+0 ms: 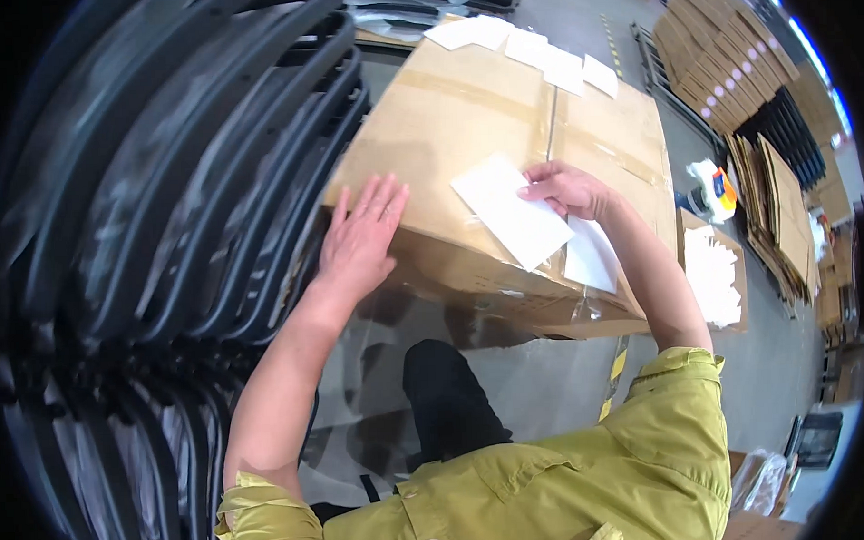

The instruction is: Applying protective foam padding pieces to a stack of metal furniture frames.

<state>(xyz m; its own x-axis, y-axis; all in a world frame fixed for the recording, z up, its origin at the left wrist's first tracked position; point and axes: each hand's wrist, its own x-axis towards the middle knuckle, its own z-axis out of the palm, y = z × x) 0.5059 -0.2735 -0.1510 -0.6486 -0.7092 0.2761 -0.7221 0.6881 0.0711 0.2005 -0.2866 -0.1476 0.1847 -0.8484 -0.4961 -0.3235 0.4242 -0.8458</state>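
A large cardboard box (418, 128), with clear tape along its top, stands in front of me. My right hand (572, 191) pinches a white paper sheet (506, 210) between thumb and fingers, over the near part of the box top. Partly covered by it, a second white sheet (591, 257) lies at the box's near edge. My left hand (362, 236) rests with its fingers stretched out on the box's near left corner and holds nothing. Along the far edge of the top lie several white sheets (563, 68).
Stacked black curved frames (293, 113), some with clear plastic between them, crowd my left side. To the right are an open carton of white papers (713, 274), a white, orange and blue object (713, 192), flattened cardboard (782, 201) and stacked boxes (715, 55).
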